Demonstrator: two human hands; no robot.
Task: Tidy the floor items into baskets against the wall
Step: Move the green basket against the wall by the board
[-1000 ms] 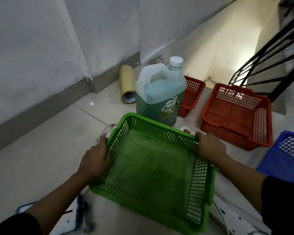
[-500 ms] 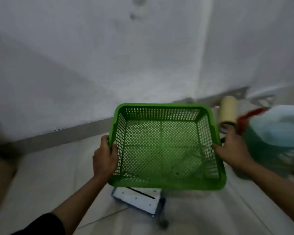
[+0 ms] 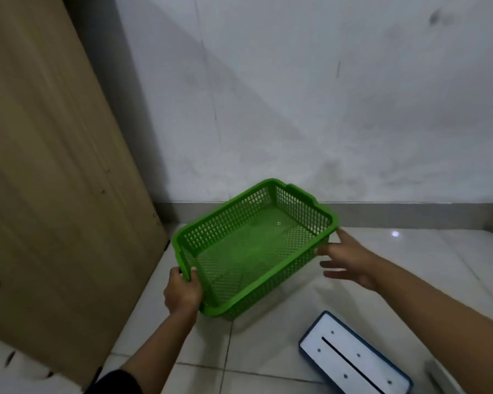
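one green mesh basket [image 3: 256,245] sits on the tiled floor. two bare hands are in view, a left hand [image 3: 182,292] at the basket's near corner and a right hand [image 3: 349,258] at its right side. one white, blue-edged flat board [image 3: 353,362] lies right of the basket. one brown panel [image 3: 49,166] leans left of the basket.

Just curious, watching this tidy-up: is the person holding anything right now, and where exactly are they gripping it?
The left hand grips the green plastic mesh basket by the rim at its near corner. The right hand is open beside its right edge, gripping nothing.
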